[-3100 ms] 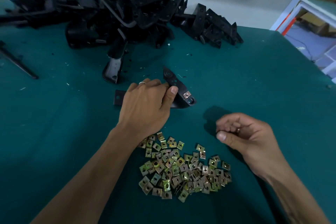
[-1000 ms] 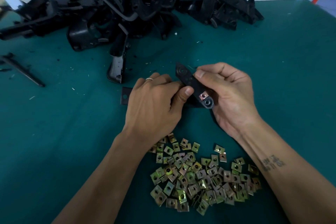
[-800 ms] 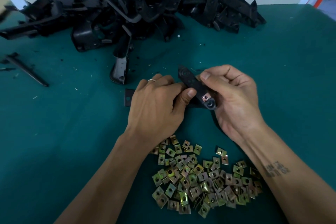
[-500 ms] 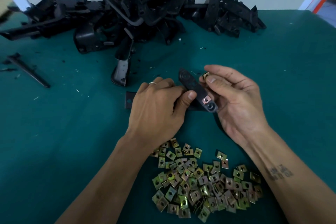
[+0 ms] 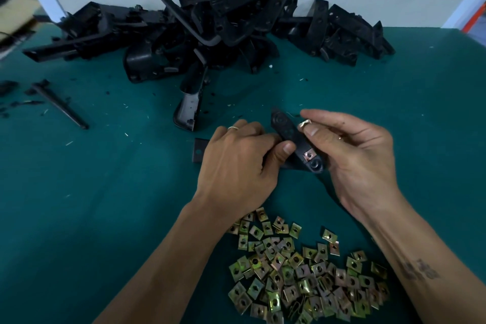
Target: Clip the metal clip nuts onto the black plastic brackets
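A black plastic bracket (image 5: pixel 286 130) lies under my left hand (image 5: pixel 236 166), which grips it with thumb and curled fingers on the green table. One brass-coloured clip nut (image 5: pixel 309 155) sits clipped near the bracket's near end. My right hand (image 5: pixel 360 155) pinches a loose clip nut (image 5: pixel 304 123) between thumb and forefinger, right beside the bracket's upper part. A heap of loose clip nuts (image 5: pixel 302 273) lies in front of me between my forearms.
A big pile of black brackets (image 5: pixel 210 29) fills the back of the green table (image 5: pixel 105 192) against the wall. One bracket (image 5: pixel 189 105) juts out of the pile toward my left hand. A thin black rod (image 5: pixel 60 105) and small debris lie at the far left.
My right hand came over from the nut heap to the bracket and now holds a nut at the bracket's upper part. My left hand has kept its grip on the bracket.
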The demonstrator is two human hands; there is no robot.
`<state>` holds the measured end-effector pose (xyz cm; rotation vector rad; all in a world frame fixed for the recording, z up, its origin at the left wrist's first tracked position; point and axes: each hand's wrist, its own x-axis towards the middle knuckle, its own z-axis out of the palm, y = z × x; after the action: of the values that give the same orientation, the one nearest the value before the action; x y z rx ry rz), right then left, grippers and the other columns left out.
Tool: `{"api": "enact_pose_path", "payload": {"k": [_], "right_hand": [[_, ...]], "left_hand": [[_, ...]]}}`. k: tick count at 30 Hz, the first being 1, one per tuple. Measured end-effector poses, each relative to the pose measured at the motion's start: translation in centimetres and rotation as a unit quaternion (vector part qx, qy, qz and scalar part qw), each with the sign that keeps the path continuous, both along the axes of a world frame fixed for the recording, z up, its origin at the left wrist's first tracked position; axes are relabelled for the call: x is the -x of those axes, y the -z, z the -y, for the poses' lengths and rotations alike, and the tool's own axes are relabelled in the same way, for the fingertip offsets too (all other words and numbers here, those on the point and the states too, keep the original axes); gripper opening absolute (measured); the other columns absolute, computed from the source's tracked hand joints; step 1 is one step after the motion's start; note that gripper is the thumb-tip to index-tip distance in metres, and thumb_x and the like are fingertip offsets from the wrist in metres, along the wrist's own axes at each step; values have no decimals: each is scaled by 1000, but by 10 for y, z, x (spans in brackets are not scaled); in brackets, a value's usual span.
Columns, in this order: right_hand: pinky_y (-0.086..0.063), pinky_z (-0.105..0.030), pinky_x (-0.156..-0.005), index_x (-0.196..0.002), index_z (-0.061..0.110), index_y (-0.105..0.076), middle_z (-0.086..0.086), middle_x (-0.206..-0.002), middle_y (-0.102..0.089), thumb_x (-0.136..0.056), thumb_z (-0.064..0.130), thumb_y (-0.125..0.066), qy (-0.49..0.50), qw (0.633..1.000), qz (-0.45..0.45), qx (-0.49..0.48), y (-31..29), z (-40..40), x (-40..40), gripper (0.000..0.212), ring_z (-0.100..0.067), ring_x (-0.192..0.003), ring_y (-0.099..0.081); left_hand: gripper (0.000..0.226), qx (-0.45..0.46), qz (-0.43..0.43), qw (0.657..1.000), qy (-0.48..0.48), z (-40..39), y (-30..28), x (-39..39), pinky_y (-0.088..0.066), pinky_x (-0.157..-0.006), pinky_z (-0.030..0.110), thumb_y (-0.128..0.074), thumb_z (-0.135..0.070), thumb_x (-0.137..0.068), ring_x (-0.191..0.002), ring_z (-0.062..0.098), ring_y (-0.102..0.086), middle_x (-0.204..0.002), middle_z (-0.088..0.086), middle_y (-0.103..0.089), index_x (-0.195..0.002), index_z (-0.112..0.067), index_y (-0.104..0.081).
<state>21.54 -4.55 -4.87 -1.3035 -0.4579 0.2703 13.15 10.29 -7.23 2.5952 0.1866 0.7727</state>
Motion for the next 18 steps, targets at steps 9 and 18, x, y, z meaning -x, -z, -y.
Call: {"api": "enact_pose_path", "payload": {"k": [9,18], "right_hand": [[-53,-33,-76,-89,19,-79,-2,-79,-72,-82,6,-77,38,999,15,16,5,-2,2,15,-15,-76,-64],[-54,-24,-71,-80,23,-77,1,-76,-71,-85,8,-76,54,997,50,21,6,-6,7,16,-11,-73,-63]], "left_hand": [[46,-1,-9,1000,-2,0,1,0,-45,-77,45,-41,-49,-101,-84,25,-57,-83,-1,-65,-83,-19,-71],[52,-16,-3,1000,-1,0,1,-1,-45,-75,46,-38,-50,-101,-82,26,-57,-81,1,-65,-80,-16,-72]]}}
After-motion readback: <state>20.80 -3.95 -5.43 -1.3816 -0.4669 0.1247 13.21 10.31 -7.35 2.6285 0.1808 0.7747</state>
